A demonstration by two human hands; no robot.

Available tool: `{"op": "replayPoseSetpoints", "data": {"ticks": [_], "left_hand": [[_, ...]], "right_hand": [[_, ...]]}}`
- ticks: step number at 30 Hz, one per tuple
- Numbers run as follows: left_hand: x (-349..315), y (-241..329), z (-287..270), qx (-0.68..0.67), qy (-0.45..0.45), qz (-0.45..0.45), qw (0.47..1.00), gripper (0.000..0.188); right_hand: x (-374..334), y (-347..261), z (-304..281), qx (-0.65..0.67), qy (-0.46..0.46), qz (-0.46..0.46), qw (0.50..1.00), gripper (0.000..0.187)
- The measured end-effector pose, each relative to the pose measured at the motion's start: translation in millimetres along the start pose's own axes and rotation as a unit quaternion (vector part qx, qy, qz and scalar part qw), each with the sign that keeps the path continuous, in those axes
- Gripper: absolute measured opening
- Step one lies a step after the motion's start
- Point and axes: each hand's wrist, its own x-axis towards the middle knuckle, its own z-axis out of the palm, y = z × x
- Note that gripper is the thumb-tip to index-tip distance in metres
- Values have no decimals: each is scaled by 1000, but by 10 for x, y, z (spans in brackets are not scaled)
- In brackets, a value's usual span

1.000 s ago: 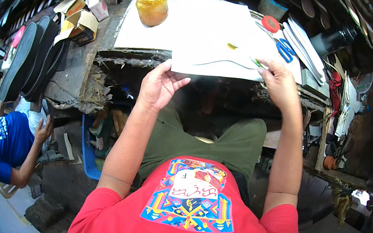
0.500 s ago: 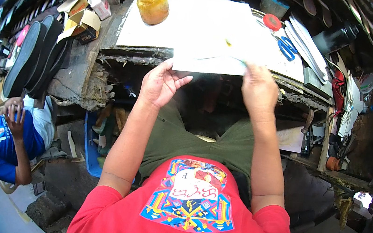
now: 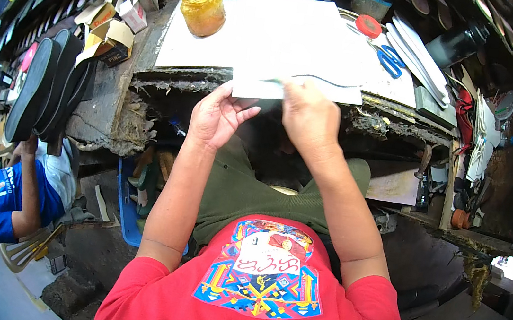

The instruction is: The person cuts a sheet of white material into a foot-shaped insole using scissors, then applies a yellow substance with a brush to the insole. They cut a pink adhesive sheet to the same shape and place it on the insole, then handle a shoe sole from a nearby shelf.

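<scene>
A large white sheet (image 3: 286, 34) lies on the workbench, its near edge hanging past the worn front. At its near left corner, my left hand (image 3: 218, 117) grips the edge, palm turned up, with the lower fingers loosely curled. My right hand (image 3: 311, 115) is closed above the near edge, blurred by motion. A small greenish tip shows at its fingers, but the thing held is too blurred to name. A thin dark curved line runs across the sheet to the right of that hand. Beyond the sheet's left side stands an open glass jar (image 3: 203, 10) smeared with yellow-brown stuff.
Blue-handled scissors (image 3: 390, 62) and a red lid (image 3: 369, 26) lie right of the sheet, beside stacked white pieces (image 3: 417, 61) and a dark bottle (image 3: 458, 47). Dark soles (image 3: 34, 88) and opened boxes (image 3: 109, 40) are at left. A person in blue (image 3: 19, 193) sits at lower left.
My right hand has moved left along the sheet's near edge, toward my left hand. My left hand stays at the corner. The person at left has raised an arm toward the soles.
</scene>
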Motion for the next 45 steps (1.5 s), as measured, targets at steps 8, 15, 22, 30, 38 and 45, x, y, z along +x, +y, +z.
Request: {"op": "replayPoseSetpoints", "data": {"ticks": [8, 15, 22, 30, 38, 45], "left_hand": [[3, 6, -44, 0, -10, -4, 1000, 32], [37, -4, -83, -16, -16, -13, 1000, 33], [44, 2, -88, -17, -10, -23, 1000, 34], [20, 10, -135, -20, -17, -29, 999, 35], [14, 19, -144, -63, -47, -44, 996, 33], [-35, 43, -31, -47, -27, -37, 998, 31]], "right_hand": [[-107, 497, -366, -61, 107, 193, 973, 21], [-237, 100, -229, 83, -16, 70, 994, 23], [47, 142, -254, 7, -18, 88, 996, 23], [-45, 176, -261, 54, 35, 100, 993, 23], [-190, 147, -336, 123, -97, 84, 984, 18], [-277, 156, -382, 110, -69, 72, 989, 25]]}}
